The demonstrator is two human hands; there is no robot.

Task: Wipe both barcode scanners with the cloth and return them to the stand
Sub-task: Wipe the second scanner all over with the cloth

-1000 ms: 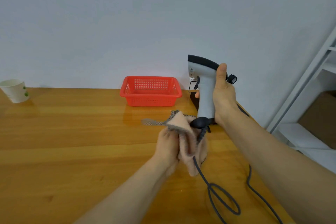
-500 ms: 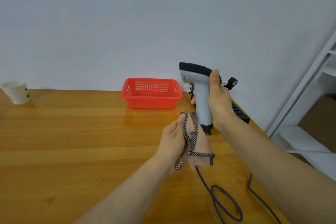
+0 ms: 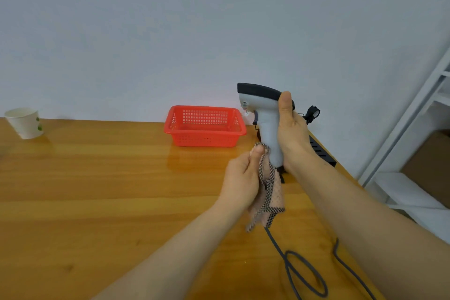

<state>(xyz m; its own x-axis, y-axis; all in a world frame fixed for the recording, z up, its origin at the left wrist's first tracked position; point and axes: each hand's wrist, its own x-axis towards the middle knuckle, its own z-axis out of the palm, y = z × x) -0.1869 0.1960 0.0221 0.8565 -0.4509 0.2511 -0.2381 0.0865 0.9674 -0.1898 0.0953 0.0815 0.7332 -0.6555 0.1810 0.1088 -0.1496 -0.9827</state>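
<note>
Upright in right hand (image 3: pixel 291 129), scanner (image 3: pixel 264 114); left hand (image 3: pixel 241 178) pressing cloth (image 3: pixel 271 192) against it.

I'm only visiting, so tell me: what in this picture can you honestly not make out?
- Head view: the stand and any second scanner, hidden behind the right hand and the held scanner; only a black clip shows.
- The scanner's handle base, covered by the cloth in the left hand.
- Where the cable ends: cut off by the bottom edge.
- What the paper cup holds: its wall hides the inside.
</note>
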